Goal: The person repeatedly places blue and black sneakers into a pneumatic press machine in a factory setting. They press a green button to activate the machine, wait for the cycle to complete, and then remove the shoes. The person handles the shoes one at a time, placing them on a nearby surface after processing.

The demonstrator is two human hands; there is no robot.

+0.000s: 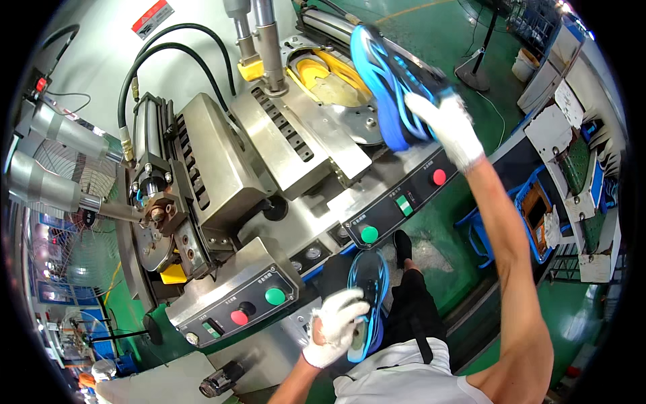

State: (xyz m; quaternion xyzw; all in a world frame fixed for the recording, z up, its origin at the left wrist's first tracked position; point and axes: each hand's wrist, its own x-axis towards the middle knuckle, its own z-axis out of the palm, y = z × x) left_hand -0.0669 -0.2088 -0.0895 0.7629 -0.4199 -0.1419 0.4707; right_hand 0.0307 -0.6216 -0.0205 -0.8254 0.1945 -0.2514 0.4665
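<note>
In front of the metal machine (229, 155), the white-gloved left hand (336, 326) holds a blue-edged shoe sole (367, 273). At its right end, the gloved right hand (446, 126) grips a blurred blue sole (385, 87) beside the machine's yellow mould (311, 69). Green floor (498, 71) lies right of the machine.

Blue-and-black sports shoe (378, 84), slightly blurred, raised and tilted in the right hand (449, 128), second sports shoe (368, 271), dark with blue edges, held lower by the left hand (338, 324).
</note>
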